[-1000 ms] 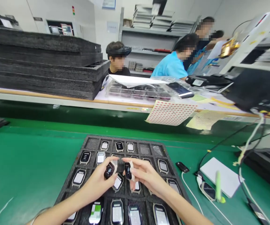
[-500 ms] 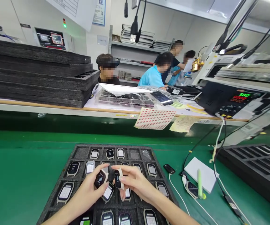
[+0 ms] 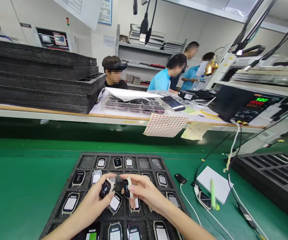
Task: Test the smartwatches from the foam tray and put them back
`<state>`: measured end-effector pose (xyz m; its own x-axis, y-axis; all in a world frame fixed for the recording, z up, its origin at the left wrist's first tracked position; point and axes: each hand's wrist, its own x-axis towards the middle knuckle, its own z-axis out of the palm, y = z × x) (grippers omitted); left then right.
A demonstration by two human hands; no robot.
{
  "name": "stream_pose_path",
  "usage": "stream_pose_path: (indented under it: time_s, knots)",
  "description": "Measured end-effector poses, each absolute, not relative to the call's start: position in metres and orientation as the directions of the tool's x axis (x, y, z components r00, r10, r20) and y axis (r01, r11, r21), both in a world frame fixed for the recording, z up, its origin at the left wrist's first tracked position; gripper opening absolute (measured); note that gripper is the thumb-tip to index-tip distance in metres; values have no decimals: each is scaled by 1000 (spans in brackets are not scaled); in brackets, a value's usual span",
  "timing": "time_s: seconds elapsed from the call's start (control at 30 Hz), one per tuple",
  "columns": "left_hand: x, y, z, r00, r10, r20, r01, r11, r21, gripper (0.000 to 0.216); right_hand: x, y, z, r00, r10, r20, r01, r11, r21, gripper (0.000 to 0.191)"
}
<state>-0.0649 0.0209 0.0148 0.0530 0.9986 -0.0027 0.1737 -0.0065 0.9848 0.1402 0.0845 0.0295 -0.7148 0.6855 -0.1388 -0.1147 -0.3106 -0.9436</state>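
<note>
My left hand (image 3: 97, 196) grips a smartwatch case (image 3: 105, 188) between thumb and fingers, its dark lit screen tilted toward me. A second smartwatch case (image 3: 127, 188), pale-edged and turned nearly side-on, is pinched in my right hand (image 3: 144, 191). The two watches are a small gap apart. Both hands hover over a black foam tray (image 3: 87, 162) whose compartments hold several strapless watches. Many of these show white screens, such as the watch (image 3: 70, 203) at the left; another watch (image 3: 78, 179) has a dark screen with text. My hands hide part of the middle compartments.
Right of the tray lie a small black device (image 3: 180, 179) on a white cable, a white pad (image 3: 215, 185), a green pen (image 3: 213, 193) and a cabled watch (image 3: 205, 200). Another foam tray (image 3: 271, 186) stands far right. Stacked foam trays (image 3: 38, 76) and a power supply (image 3: 244, 103) occupy the shelf; people sit and stand behind.
Both hands keep hold of their watches, with only slight shifts. The left watch has turned a little and moved slightly left, so the gap has widened. Background people have moved slightly.
</note>
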Motion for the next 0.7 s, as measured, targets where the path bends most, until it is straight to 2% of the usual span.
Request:
stream_pose_path:
  time_s: [0.33,0.43,0.57,0.7]
  knots:
    - [-69,22,14,100,994,33,168,-49,984,40,142,80,33,-733,669,-125,-114,-302,-947,47]
    - [-69,25,12,102,995,-18,136,4,991,43,142,80,35,-736,661,-146,-123,-343,-931,48]
    - [-66,26,17,126,983,-136,-92,148,985,57,140,84,37,-743,651,-156,-158,-397,-904,48]
    - [-68,27,28,156,961,-229,-413,274,869,48,138,89,39,-726,666,-171,-153,-398,-904,42]
